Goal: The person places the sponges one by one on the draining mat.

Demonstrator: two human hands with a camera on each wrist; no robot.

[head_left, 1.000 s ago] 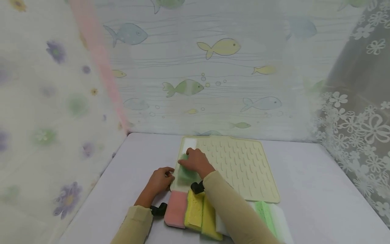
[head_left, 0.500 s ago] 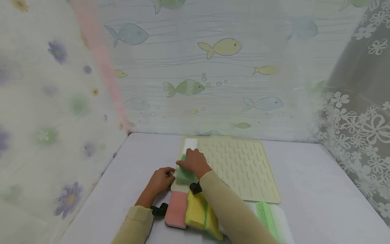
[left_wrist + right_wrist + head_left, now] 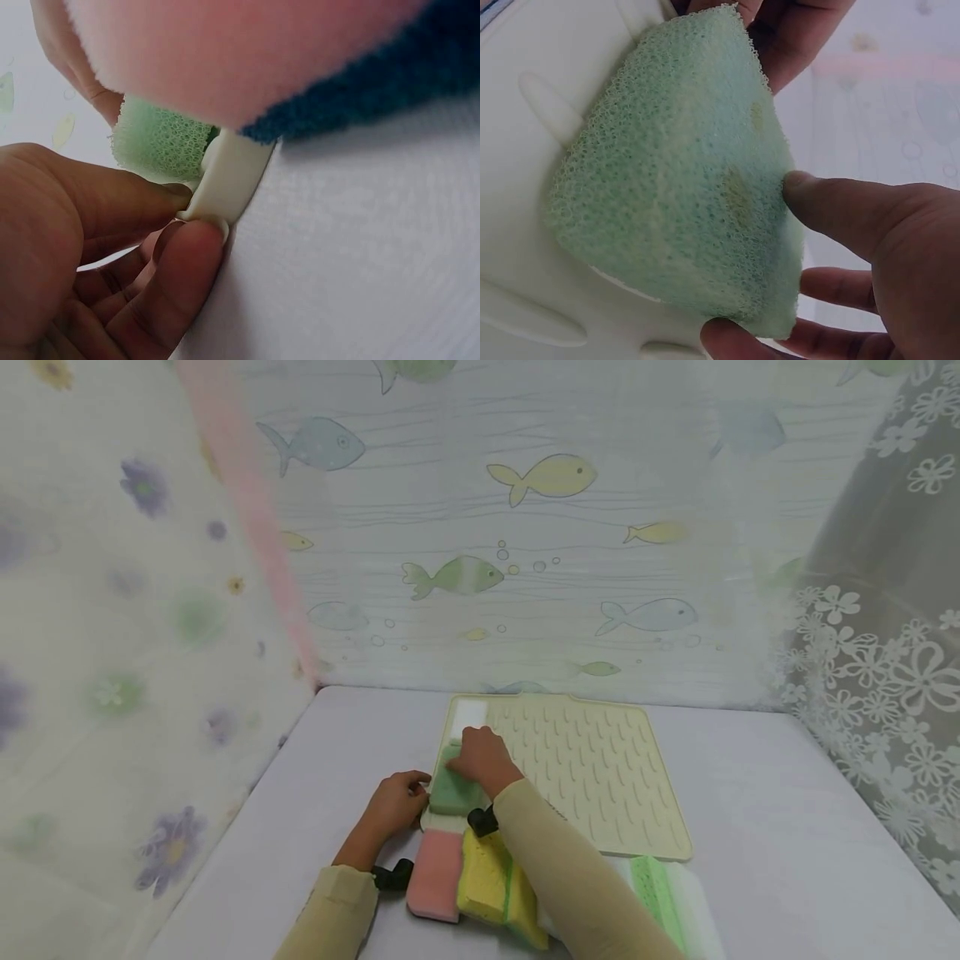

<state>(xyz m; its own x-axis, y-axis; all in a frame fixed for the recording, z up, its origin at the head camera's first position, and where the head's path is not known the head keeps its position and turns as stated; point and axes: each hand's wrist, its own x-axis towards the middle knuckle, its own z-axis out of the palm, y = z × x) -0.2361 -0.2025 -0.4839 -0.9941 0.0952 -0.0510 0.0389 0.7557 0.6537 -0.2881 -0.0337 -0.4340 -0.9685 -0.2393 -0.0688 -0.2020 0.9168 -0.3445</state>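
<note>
Fingers of the right hand point(image 3: 486, 760) bend close round one pale-green, porous foam sponge point(image 3: 450, 792), held at the left side of one cream rectangular ridged mat point(image 3: 585, 777); the left hand point(image 3: 395, 802) pinches that mat's edge. One white rectangle point(image 3: 469, 718) lies beyond the sponge. Along the white table's point(image 3: 765, 793) near side: one pink sponge point(image 3: 437, 875) with dark-blue backing, two yellow sponges point(image 3: 483, 881), one bright-green strip point(image 3: 654, 893) flanked by white pieces point(image 3: 693, 902), their number partly hidden. Marks on the beige right sleeve point(image 3: 585, 868) are too small to read.

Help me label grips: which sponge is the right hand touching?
The muted green sponge on the ridged mat; the pink, yellow and lime sponges lie in front.
</note>
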